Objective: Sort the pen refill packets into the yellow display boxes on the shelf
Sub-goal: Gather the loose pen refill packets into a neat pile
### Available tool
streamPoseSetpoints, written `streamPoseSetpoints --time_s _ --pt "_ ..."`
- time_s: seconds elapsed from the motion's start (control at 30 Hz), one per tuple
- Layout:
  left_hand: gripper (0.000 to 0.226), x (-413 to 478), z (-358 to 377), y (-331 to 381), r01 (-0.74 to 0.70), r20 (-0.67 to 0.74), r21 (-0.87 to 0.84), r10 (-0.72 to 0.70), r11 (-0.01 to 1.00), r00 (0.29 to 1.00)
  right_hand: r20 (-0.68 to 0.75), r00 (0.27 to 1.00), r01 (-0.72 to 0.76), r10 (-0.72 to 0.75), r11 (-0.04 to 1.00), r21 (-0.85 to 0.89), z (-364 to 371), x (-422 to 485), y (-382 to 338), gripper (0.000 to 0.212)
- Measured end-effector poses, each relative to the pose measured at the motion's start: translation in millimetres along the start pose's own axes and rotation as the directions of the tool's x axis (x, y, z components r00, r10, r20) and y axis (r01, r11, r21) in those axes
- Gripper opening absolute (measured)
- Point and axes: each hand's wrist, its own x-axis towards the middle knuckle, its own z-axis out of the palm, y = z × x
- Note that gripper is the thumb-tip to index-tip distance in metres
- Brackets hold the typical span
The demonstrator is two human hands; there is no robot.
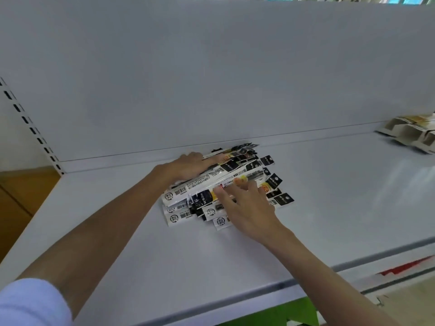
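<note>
— So, your right hand [244,205] has its fingertips [239,182] spread down on top of the heap of refill packets [226,182]; pressing, not closed on any one yet, as far as I can judge.

— And my left?

— Your left hand [188,165] lies flat along the far side of the heap, fingers stretched out, bracing it rather than clutching anything. Keep it there while your right picks off a single packet by its long edge, so the rest don't slither.

— Where do they sit?

— Mid-shelf [329,208], close to the back panel [211,78], fanned in a loose overlapping pile. Long thin sleeves, white with barcodes at the near ends, black header tabs at the far ends, a few with yellow-orange bands.

— And the boxes?

— Your display boxes [409,132] sit far right at the frame's edge, well apart from the pile. Read each packet's label before carrying it over.
</note>
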Motion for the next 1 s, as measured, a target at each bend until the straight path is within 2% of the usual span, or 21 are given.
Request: streamPoseSetpoints --time_s 0.03,0.1,0.17,0.2,0.23,0.33,0.4,0.47,0.5,0.53,0.57,0.63,0.73,0.8,0.87,0.93,1.0 --pt "0.102 -8 0 4 -0.035 0.062 -0.101 0.042 0.994 0.997 -0.008 1.0 -0.015 0.015 1.0 0.007 2 4 -2 0.057" --pt "0.074 -25 1 10 -0.066 0.173 -0.269 0.116 0.961 0.978 -0.035 0.999 -0.022 0.022 1.0 -0.006 6 11 -5 0.064" --pt "0.068 -36 2 6 -0.04 0.211 -0.285 0.104 0.958 0.972 -0.075 0.997 0.004 -0.007 0.999 -0.049 9 16 -5 0.066" --pt "0.074 -39 4 2 -0.009 0.205 -0.244 0.061 0.97 0.977 -0.082 0.996 0.03 -0.038 0.995 -0.093 9 20 -3 0.065" --pt "0.081 -40 8 -2 0.033 0.177 -0.22 0.006 0.975 0.984 -0.068 0.995 0.066 -0.076 0.988 -0.137 8 25 -1 0.063" --pt "0.075 -48 27 3 0.182 -0.014 -0.208 -0.189 0.961 0.982 0.087 0.98 0.191 -0.18 0.97 -0.148 -5 47 8 0.059" --pt "0.095 -57 42 10 0.263 -0.134 -0.205 -0.294 0.943 0.946 0.16 0.954 0.265 -0.254 0.963 -0.052 -17 61 10 0.049" --pt "0.123 -63 50 13 0.303 -0.149 -0.165 -0.328 0.938 0.933 0.192 0.935 0.297 -0.299 0.954 0.042 -28 70 8 0.04" --pt "0.13 -61 50 13 0.331 -0.173 -0.126 -0.349 0.935 0.921 0.212 0.932 0.282 -0.293 0.956 0.083 -34 74 8 0.038" --pt "0.127 -58 48 11 0.366 -0.218 -0.087 -0.376 0.927 0.901 0.228 0.934 0.252 -0.274 0.96 0.12 -39 77 9 0.035" --pt "0.118 -55 45 10 0.399 -0.274 -0.067 -0.402 0.914 0.874 0.229 0.939 0.222 -0.257 0.961 0.167 -42 81 10 0.03" --pt "0.107 -50 42 10 0.412 -0.341 -0.145 -0.436 0.9 0.832 0.157 0.958 0.202 -0.24 0.953 0.226 -44 90 13 0.024" --pt "0.106 -43 43 13 0.417 -0.362 -0.224 -0.472 0.881 0.804 0.014 0.985 0.168 -0.169 0.984 0.064 -32 103 20 0.057" --pt "0.106 -40 42 21 0.444 -0.326 -0.174 -0.477 0.879 0.816 0.023 0.993 0.113 -0.114 0.993 0.041 -15 109 18 0.066" --pt "0.116 -38 38 30 0.433 -0.227 -0.151 -0.457 0.889 0.86 0.009 0.993 0.121 -0.122 0.99 0.072 1 114 12 0.057" --pt "0.132 -38 37 34 0.341 -0.113 -0.232 -0.373 0.911 0.921 -0.036 0.992 0.123 -0.118 0.968 0.219 3 116 7 0.042" --pt "0.144 -43 39 35 0.218 -0.067 -0.314 -0.251 0.924 0.966 -0.017 0.997 0.074 -0.073 0.922 0.379 -6 119 6 0.041"
